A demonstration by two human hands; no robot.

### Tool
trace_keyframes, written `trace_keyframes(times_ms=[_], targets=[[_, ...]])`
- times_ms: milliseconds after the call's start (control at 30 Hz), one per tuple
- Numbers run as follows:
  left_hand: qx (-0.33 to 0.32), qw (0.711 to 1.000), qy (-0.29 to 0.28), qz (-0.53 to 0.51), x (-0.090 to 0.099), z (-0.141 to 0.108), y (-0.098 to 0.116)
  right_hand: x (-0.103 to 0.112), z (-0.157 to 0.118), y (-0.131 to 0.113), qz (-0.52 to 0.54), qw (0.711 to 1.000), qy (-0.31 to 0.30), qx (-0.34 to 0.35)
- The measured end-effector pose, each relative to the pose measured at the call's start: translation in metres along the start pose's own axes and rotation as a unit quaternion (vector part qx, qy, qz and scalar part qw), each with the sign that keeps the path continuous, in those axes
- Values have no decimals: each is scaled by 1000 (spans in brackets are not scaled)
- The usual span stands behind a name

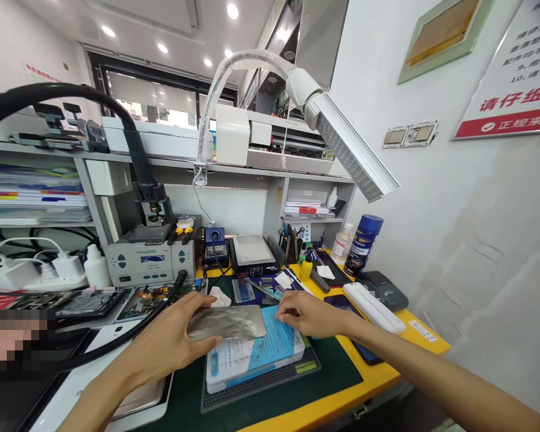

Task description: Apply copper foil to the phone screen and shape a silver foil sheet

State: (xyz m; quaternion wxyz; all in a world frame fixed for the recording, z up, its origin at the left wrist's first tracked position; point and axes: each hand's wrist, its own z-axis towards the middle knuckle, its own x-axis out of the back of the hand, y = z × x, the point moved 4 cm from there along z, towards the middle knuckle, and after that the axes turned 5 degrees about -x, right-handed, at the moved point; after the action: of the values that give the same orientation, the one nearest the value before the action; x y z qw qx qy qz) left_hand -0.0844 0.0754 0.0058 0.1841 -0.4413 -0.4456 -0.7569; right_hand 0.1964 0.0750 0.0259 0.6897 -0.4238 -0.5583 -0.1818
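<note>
My left hand (173, 333) grips a flat, silver-grey phone-shaped panel (229, 322) by its left end, thumb below and fingers along the top. Smudges cover the panel's shiny face, and its corners are rounded. It is over a blue-and-white plastic case (256, 357) lying on a dark grey textured mat (261, 384). My right hand (312, 313) is at the case's upper right, its fingers curled together in a pinch. Whether anything small sits between those fingertips is hidden.
A hot-air station (152, 262) and a heating plate (254, 252) stand behind. White tablet (157, 396) and black cable are at left. A blue spray can (363, 245), yellow bottle (306, 267) and white bar-shaped device (373, 307) are at right. A lamp (351, 144) hangs overhead.
</note>
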Motion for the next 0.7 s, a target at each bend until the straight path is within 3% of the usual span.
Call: trace_keyframes(times_ms=[400, 700], targets=[[1, 1000, -2, 22, 5, -1, 8, -4, 8, 7, 28, 998, 31, -49], [43, 998, 36, -18, 17, -6, -18, -7, 9, 2, 16, 999, 33, -38]])
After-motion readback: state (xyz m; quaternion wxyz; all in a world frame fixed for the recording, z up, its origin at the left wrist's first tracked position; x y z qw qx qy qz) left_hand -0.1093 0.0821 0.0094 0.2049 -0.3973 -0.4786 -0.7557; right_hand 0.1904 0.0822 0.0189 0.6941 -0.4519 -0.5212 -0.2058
